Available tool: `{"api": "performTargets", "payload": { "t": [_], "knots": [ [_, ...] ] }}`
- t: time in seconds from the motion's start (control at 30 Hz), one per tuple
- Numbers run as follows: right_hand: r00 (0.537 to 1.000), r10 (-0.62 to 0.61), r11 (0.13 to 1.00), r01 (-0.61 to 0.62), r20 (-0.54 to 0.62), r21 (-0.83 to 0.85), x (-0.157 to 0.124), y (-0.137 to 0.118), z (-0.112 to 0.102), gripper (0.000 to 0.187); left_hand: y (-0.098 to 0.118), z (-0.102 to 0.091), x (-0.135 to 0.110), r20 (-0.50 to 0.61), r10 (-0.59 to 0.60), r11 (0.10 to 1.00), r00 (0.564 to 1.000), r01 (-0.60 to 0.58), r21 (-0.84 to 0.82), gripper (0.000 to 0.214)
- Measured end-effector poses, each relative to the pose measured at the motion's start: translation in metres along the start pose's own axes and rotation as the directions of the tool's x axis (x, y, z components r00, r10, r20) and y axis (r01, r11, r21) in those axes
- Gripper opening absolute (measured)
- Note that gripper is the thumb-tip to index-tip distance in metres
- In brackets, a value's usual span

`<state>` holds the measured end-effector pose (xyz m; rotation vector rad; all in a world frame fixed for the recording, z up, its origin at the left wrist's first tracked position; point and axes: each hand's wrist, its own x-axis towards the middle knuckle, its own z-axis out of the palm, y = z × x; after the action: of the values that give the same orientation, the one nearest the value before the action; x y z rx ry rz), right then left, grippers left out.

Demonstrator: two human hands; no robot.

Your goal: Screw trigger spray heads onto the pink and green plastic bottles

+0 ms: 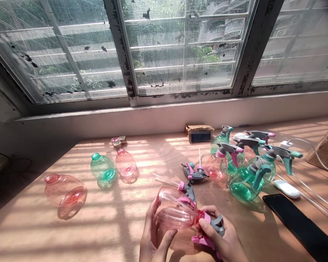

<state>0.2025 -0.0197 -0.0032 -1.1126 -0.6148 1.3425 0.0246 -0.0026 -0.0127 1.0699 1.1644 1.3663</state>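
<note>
My left hand [151,238] is wrapped round the body of a see-through pink spray bottle [176,215], which lies tilted sideways with its neck to the right. At that neck, the fingers of my right hand [225,238] are closed on a grey and pink trigger sprayer head [218,225]. Whether the collar is fully threaded I cannot tell. Just behind the bottle lies a loose pink-collared sprayer head [190,191] with its thin tube pointing left. More loose sprayer heads [196,173] lie farther back.
On the left stand two pink bottles without heads [65,189] [125,163] and a green one [102,168]. Several bottles fitted with sprayers [246,182] cluster at right. Near them are a black phone [297,222], a white case [287,189], cables and a small cardboard box [199,134].
</note>
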Motion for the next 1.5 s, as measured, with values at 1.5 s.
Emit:
{"api": "performTargets", "payload": {
  "t": [1.5],
  "knots": [
    [0.999,-0.003,1.0,0.003,0.038,0.008,0.0,0.004,-0.001,0.05,0.007,0.005,-0.001,-0.008,0.035,0.999,0.999,-0.035,0.023,0.088]
  ]
}}
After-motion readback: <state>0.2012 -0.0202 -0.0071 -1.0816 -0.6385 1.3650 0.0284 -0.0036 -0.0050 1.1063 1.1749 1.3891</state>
